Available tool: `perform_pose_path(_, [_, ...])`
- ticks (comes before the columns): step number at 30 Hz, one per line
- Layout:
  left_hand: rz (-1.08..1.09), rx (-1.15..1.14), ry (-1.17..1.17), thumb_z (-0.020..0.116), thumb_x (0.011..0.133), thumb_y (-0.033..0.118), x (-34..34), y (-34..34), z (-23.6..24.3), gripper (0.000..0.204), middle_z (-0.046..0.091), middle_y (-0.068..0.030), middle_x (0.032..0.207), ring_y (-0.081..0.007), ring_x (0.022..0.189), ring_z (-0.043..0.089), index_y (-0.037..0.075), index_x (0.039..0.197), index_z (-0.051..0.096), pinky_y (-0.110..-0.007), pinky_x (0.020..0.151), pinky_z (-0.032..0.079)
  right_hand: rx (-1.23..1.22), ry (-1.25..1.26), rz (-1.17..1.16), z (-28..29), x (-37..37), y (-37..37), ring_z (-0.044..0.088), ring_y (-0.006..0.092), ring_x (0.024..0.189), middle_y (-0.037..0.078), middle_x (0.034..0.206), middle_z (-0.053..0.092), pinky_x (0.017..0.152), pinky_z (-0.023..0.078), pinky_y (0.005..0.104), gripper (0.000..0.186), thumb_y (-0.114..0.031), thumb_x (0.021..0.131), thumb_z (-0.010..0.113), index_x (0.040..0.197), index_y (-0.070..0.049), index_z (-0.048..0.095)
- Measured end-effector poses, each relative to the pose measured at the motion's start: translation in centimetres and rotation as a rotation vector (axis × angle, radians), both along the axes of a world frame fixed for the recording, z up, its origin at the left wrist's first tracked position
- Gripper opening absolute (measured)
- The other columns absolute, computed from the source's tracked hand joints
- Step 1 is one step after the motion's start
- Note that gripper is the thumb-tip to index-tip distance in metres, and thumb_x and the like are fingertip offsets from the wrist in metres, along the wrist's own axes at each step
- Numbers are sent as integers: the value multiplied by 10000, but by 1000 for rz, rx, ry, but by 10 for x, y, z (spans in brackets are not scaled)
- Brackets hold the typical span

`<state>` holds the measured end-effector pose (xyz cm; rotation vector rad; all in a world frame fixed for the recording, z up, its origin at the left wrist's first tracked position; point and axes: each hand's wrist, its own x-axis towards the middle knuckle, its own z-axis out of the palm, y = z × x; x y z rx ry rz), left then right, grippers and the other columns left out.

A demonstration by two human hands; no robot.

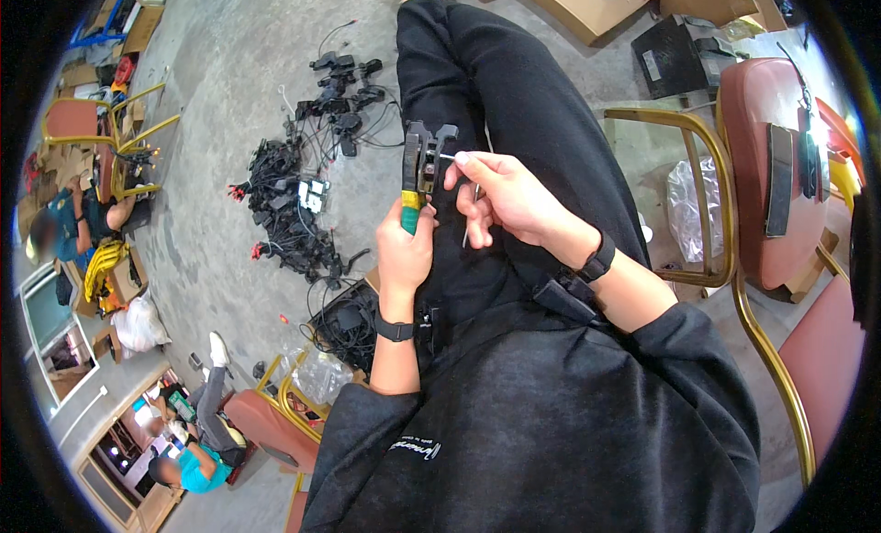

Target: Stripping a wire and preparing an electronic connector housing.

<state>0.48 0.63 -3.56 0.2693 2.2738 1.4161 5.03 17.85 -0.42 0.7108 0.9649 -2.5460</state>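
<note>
The left hand (405, 254) curls round a green handle (409, 218); the right hand (507, 195) pinches a pin (447, 157), thumb against forefinger.

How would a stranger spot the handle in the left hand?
Find the black-trousered legs, then the left hand at their left edge. The handle shows above that fist; its green and yellow set it apart from the black parts just above.
</note>
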Motion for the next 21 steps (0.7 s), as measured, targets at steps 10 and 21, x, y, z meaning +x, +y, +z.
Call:
perform_pose_path(10, [21,120,-106,523,864,79,-2,-5,2,159,620,-65,763,-121,670,599,-51,937,579,-247,622,474,1255,638,-127,-19,-3,-5,553,322,739,145,788,522,678,462,365,154,-129,899,505,928,16,548])
perform_pose_path(21, [9,103,-65,526,861,85,-2,-4,3,167,624,-73,757,-129,662,604,-54,932,584,-258,620,478,187,184,112,-7,1,2,471,84,366,31,602,537,348,321,181,329,-272,988,334,938,-17,537])
